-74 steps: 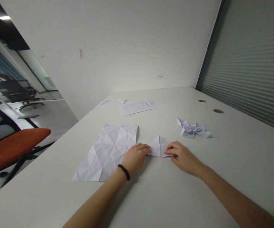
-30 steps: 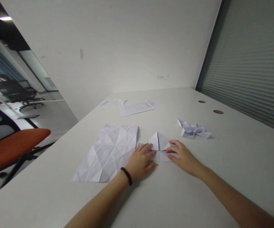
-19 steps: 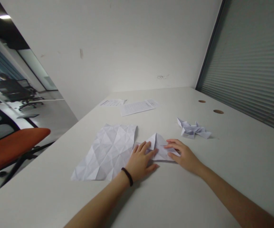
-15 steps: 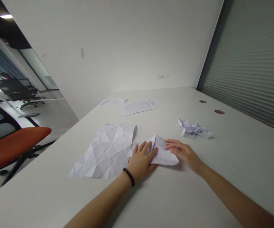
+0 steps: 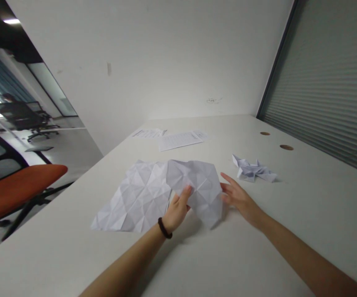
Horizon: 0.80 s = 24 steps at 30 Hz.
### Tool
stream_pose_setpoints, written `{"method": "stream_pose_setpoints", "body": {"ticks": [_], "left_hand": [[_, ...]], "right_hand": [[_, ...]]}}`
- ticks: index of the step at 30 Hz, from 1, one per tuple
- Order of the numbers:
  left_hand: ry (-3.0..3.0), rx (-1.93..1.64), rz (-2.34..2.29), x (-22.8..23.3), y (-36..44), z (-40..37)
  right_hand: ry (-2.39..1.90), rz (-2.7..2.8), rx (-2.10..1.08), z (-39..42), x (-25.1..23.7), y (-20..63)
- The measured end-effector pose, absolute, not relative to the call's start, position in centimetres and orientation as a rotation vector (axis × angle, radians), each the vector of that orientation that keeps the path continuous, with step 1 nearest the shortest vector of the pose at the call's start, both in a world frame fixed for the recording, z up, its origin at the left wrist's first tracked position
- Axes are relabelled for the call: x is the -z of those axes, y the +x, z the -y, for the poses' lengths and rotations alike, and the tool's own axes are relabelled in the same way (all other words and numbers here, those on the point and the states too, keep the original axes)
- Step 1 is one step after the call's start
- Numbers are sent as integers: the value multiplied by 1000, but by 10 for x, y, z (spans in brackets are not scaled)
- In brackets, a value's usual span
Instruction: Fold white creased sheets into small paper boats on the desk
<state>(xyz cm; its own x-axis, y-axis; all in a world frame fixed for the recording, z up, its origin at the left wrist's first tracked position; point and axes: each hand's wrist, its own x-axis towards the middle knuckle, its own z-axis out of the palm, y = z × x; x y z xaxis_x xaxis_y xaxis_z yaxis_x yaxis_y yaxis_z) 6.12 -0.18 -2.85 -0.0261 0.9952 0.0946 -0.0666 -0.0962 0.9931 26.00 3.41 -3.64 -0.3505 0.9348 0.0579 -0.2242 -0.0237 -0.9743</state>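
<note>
My left hand [image 5: 178,208], with a dark band at the wrist, grips the near left edge of a creased white sheet of paper [image 5: 204,181], thumb on top and fingers underneath. The sheet is tilted and raised a little off the table. At its right edge is my right hand [image 5: 238,200], fingers spread and apart from one another; whether the fingertips touch the paper I cannot tell. A larger crease-patterned sheet [image 5: 138,194] lies flat on the left, partly overlapped by the held one. Beyond my right hand rests a folded paper figure [image 5: 254,170] with pointed ends.
Printed sheets [image 5: 181,141] and more printed paper [image 5: 148,133] lie at the back of the white table [image 5: 243,255]. Two round holes are cut near its right side, by a blind-covered window [image 5: 327,82]. An orange chair [image 5: 23,187] stands left; a person sits far behind.
The smaller paper has been lifted off the table and opened out to a wider sheet. My left hand has gone from pressing on it to gripping its edge.
</note>
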Motion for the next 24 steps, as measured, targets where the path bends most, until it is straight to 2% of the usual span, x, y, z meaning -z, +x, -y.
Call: {"method": "stream_pose_setpoints", "body": {"ticks": [3, 6, 10, 13, 15, 20, 24], "left_hand": [[1157, -1197, -1067, 32, 63, 2], [1173, -1239, -1133, 33, 59, -3], [1229, -1578, -1313, 30, 45, -16], [1479, -1594, -1433, 31, 36, -22], [1761, -1402, -1500, 33, 34, -22], [2449, -658, -1528, 39, 42, -11], [2541, -549, -1589, 34, 44, -9]], "right_hand": [[-807, 1336, -1657, -30, 33, 254], [-882, 1340, -1599, -32, 32, 256], [-1152, 1518, -1266, -42, 39, 272], [-1292, 1866, -936, -46, 41, 281], [-1300, 2093, -778, -45, 39, 283], [-1292, 2328, -581, -39, 35, 277], [-1340, 2346, -542, -40, 35, 278]]}}
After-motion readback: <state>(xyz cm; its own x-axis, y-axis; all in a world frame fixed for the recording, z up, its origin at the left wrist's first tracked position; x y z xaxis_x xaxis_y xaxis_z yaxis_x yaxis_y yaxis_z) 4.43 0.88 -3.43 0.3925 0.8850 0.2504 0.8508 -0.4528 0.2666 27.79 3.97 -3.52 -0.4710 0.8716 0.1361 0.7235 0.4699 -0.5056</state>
